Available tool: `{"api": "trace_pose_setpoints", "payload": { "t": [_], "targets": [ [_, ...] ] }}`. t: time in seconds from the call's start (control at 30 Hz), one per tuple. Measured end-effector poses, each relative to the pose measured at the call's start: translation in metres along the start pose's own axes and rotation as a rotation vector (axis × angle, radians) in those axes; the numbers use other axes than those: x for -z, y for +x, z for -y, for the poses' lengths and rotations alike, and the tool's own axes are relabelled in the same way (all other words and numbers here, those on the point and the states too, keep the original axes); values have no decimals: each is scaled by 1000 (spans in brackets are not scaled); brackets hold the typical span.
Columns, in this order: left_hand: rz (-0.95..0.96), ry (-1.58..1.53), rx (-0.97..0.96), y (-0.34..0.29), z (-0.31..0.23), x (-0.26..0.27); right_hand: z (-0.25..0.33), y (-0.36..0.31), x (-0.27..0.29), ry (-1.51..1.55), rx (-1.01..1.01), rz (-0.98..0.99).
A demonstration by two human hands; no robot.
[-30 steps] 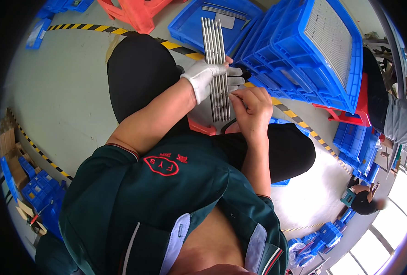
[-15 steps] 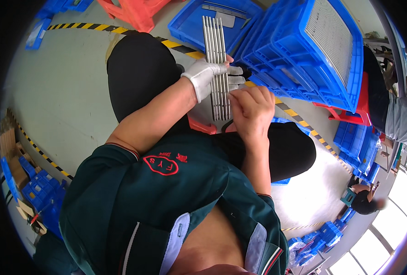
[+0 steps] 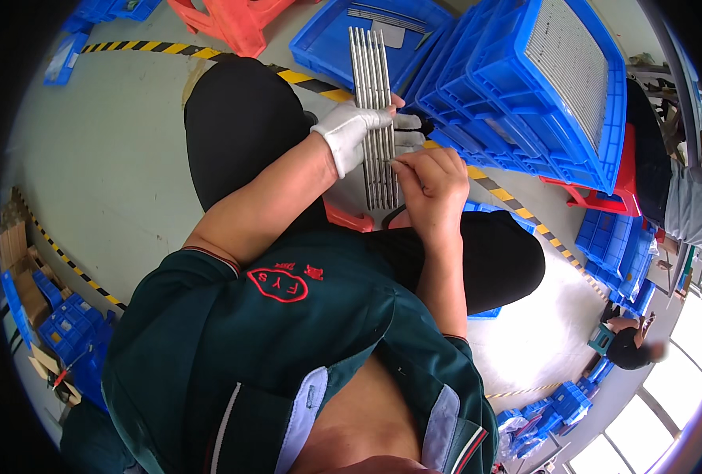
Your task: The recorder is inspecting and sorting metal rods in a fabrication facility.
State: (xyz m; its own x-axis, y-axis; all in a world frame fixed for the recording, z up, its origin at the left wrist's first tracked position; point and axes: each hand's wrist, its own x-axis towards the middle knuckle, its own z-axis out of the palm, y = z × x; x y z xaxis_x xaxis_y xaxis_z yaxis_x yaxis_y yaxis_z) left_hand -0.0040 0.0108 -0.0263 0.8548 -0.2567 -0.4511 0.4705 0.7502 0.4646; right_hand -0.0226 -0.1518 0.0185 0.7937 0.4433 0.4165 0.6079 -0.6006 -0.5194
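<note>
Several slim silver metal rods (image 3: 371, 71) lie side by side in a flat row, their long way running away from me. My left hand (image 3: 349, 130), in a whitish glove with some bare fingertips, is closed around the row near its middle, thumb on top and fingers beneath. Bare and curled, my right hand (image 3: 434, 186) is at the right edge of the rods, below the gloved fingers. Its thumb and forefinger are pinched together against the outermost rod. Whether something small is between them I cannot make out.
Beyond the rods sits a blue tray (image 3: 311, 47) with a few rods and a pale card. On the right stand stacked blue crates (image 3: 477, 95); the top one holds many rods. A red stool (image 3: 628, 170) supports them. Yellow-black tape (image 3: 493, 189) crosses the floor.
My right hand has shifted slightly left, its pinched fingertips closer against the rods. The left hand and the rods have hardly moved.
</note>
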Motion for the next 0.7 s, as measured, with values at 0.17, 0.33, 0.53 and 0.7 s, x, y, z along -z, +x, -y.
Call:
{"api": "trace_pose_setpoints", "payload": {
  "t": [0.17,0.33,0.53,0.7],
  "targets": [
    [4,13,14,-1,0,-2,10,4,-1,-69,108,56],
    [7,-14,21,-5,-2,-7,7,2,3,14,49,-12],
    [51,11,-1,-1,-1,-4,0,0,-2,129,-63,-4],
    [28,52,-19,1,0,-2,2,2,0,82,-27,3]
  ]
}}
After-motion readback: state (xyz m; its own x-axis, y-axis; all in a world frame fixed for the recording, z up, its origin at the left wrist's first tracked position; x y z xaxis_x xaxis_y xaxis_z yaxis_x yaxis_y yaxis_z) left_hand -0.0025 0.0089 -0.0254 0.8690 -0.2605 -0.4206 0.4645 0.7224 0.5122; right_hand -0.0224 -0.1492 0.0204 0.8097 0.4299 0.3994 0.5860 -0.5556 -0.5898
